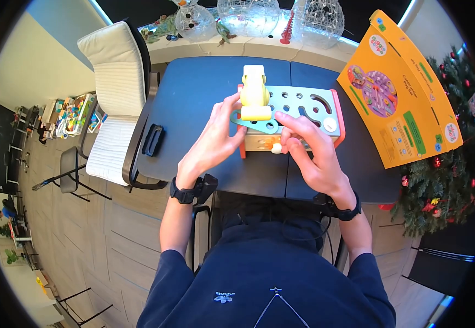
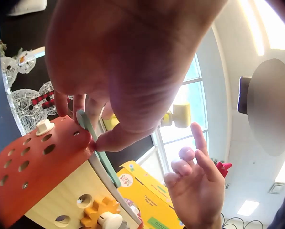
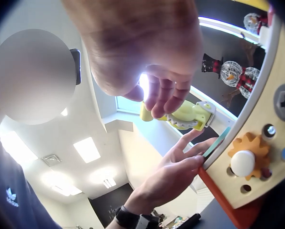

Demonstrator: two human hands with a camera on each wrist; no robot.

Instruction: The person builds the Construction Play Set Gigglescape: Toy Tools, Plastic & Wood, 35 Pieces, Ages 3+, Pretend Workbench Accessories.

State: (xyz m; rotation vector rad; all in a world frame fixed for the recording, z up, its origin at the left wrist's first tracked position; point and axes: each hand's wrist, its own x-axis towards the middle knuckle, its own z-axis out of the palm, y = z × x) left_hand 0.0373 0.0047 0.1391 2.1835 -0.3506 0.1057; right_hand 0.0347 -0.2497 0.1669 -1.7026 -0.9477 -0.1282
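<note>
A toy workbench with a pale teal top (image 1: 292, 96) full of holes and slots stands on the dark table, its red side (image 2: 47, 148) facing the left wrist camera. My left hand (image 1: 213, 136) pinches a flat teal strip (image 1: 266, 127) between thumb and fingers at the bench's left end. Above the strip is a yellow toy piece (image 1: 254, 90) with a cylinder-shaped end. My right hand (image 1: 317, 156) holds nothing; its index finger points at that cylinder, fingertip close beside it, with the other fingers bent. An orange gear (image 3: 255, 147) with a white knob (image 3: 242, 163) sits on the bench's wooden front.
A yellow-orange play set box (image 1: 396, 104) leans at the table's right, beside a decorated tree (image 1: 440, 191). A black tray-like object (image 1: 152, 140) lies on the table's left edge, near a white cushioned chair (image 1: 114, 98). Wire snowmen (image 1: 193, 22) stand on the ledge behind.
</note>
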